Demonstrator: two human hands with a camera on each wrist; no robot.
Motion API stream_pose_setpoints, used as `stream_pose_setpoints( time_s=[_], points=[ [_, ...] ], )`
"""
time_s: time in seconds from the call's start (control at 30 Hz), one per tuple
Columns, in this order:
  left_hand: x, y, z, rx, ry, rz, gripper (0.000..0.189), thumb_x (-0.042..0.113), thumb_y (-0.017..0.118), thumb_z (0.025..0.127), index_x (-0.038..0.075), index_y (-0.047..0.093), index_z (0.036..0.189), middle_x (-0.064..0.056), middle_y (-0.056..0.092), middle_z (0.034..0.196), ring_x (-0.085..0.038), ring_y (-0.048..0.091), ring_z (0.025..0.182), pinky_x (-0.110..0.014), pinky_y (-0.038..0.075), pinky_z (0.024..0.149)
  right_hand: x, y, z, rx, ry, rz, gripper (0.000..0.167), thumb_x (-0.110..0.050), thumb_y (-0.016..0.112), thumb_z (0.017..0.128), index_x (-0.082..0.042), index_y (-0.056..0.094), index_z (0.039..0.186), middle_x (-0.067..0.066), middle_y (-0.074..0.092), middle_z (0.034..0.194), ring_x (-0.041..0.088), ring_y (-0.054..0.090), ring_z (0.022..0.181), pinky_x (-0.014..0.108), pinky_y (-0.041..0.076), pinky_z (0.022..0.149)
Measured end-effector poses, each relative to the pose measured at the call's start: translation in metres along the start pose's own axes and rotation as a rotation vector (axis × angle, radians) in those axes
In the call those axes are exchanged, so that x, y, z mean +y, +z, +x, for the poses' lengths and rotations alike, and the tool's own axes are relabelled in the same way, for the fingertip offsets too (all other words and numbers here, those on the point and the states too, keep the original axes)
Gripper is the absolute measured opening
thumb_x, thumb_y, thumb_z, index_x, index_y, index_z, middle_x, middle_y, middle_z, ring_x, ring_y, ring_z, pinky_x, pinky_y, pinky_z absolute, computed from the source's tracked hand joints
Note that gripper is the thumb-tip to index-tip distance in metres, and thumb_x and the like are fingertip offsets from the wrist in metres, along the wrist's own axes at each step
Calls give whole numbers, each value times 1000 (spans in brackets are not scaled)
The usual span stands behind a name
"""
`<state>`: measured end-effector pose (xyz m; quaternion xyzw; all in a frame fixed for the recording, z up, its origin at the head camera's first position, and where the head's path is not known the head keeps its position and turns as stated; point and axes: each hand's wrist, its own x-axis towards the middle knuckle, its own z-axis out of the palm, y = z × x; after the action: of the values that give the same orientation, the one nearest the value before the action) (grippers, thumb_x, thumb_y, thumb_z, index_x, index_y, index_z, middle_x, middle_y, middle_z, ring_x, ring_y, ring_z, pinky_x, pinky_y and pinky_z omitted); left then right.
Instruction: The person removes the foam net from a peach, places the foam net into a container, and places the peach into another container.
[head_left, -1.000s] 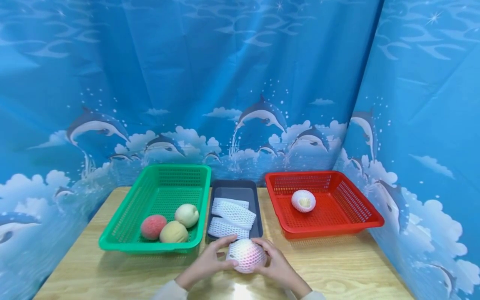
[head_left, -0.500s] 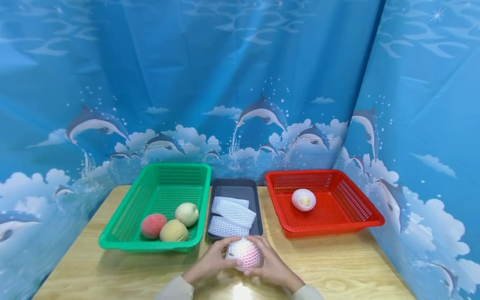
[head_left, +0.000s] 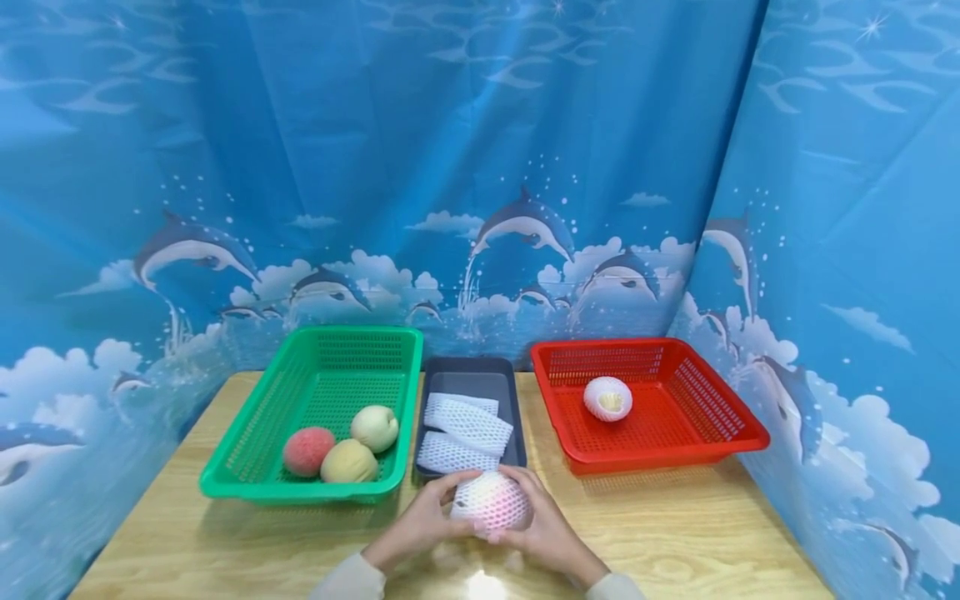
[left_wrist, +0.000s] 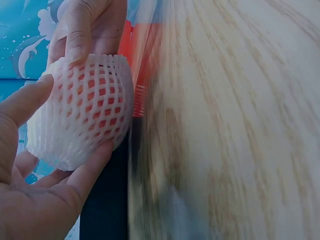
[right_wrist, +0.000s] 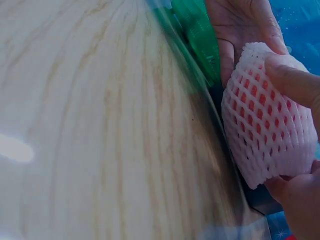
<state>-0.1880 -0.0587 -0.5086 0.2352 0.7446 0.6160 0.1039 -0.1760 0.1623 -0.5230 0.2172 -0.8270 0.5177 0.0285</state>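
A peach in a white foam net [head_left: 491,502] is held between both hands, above the table just in front of the dark tray. The left hand [head_left: 420,523] grips it from the left, and the right hand [head_left: 550,529] from the right. Thumbs and fingers of both curl round the netting in the head view. Up close, the left wrist view shows reddish skin through the mesh of the foam net [left_wrist: 92,107]. In the right wrist view the net [right_wrist: 265,117] also wraps most of the fruit, its underside partly hidden by fingers.
At left, a green basket [head_left: 251,417] holds a red peach [head_left: 308,451], a yellow peach [head_left: 349,462] and a pale peach [head_left: 374,428]. Several white foam nets [head_left: 468,427] lie in the dark tray [head_left: 480,383]. The red basket [head_left: 675,425] contains one netted fruit [head_left: 607,398].
The netted peach has shifted slightly away from the person. The right thumb has moved left under the fruit, and the left hand follows a little forward, still gripping.
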Motion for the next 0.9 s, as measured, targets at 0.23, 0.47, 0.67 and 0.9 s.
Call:
stream_pose_setpoints(
  time_s=[0.23, 0.47, 0.67, 0.9],
  points=[
    [6, 0, -1, -4, -2, -60, 69, 10, 78, 77, 1, 47, 138, -26, 45, 140, -43, 52, 118, -31, 56, 87, -4, -2, -1, 3, 74, 52, 94, -29, 88, 65, -10, 40, 144, 14, 52, 137, 29, 51, 119, 31, 42, 100],
    [13, 0, -2, -1, 2, -92, 68, 7, 78, 77, 1, 48, 137, -26, 43, 141, -44, 49, 121, -29, 55, 87, -4, -7, 0, -20, 76, 99, 90, -24, 87, 68, -13, 40, 144, 15, 47, 140, 28, 50, 119, 29, 45, 98],
    [23, 1, -1, -5, 21, -123, 67, 4, 77, 77, 0, 48, 137, -27, 41, 141, -46, 47, 122, -30, 56, 87, -9, -14, 1, -51, 63, 156, 87, -18, 84, 72, -10, 38, 145, 20, 46, 139, 20, 55, 113, 24, 51, 91],
    [34, -11, 0, -4, 78, -72, 69, 10, 73, 84, -1, 39, 143, -28, 40, 143, -44, 49, 123, -38, 48, 100, -14, -23, 4, -50, 0, 249, 82, -7, 80, 76, -4, 37, 145, 27, 44, 138, 10, 56, 109, 25, 53, 89]
  ],
)
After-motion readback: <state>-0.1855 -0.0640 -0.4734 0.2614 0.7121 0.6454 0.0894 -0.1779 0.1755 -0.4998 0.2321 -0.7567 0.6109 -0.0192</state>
